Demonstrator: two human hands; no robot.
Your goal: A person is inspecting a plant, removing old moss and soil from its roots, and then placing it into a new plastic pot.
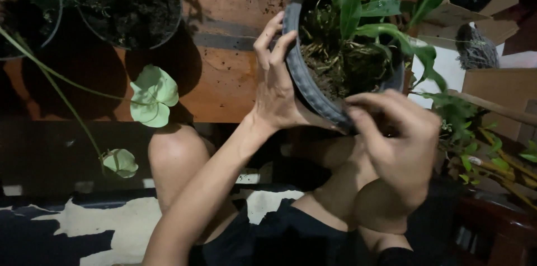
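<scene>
The grey plastic pot [305, 84] is sitting tilted in the upper middle of the view, held above the person's knees at the near edge of an orange-brown wooden table [224, 76], with its mouth turned up and toward the right. At the far left, a dark round pot of soil [131, 6] is standing on the table, and a long thin stem is running down from it to a pale green heart-shaped leaf [154, 95]; a second, smaller pale leaf [120, 162] is hanging lower, over the dark floor. Moving right, the left hand [274, 87] is pressing flat against the outer left wall of the grey pot, fingers spread and stretched upward, the fingertips reaching the rim rather than curling round it. Inside the pot, a plant with long green leaves [358, 3] is rising from a tangle of brown roots and fibre [335, 64]. Further right, the right hand [400, 143] is gripping the lower rim of the pot, its fingers bent and closing over the edge, thumb side toward the camera. At the far right, cardboard boxes [492, 90] and more leafy green stems [481, 148] are lying beside the pot.
</scene>
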